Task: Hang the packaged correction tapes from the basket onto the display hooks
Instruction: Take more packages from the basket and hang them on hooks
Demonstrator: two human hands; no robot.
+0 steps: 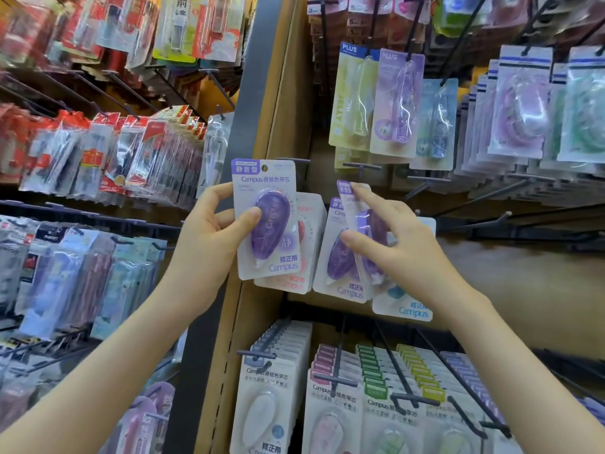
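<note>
**Two packs in hand, a few on the hooks**

Several rows of carded stationery filled the brown display panel [285, 93] in front of me, and the bare hooks [425, 182] to the upper right suggested there was room to fill. At my working level three Campus cards already hung side by side: a hung purple pack [337, 257], a pink-marked pack [302, 270] partly hidden to its left, and a blue-marked pack [409, 308] low to its right. So I judged the job partly done. The basket was out of view, so I could not tell how many remained.

My left hand [209, 234] held the front-facing pack [266, 198] upright just left of the hung ones, thumb pressed on its blister and fingers curled behind the card. It was a white card with a purple header and a purple teardrop dispenser under clear plastic.

My right hand [402, 244] pinched the edge-on pack [355, 221] in front of the hung purple pack, forefinger at the header and thumb lower down. Whether its hole had met a hook, I could not tell.
</note>
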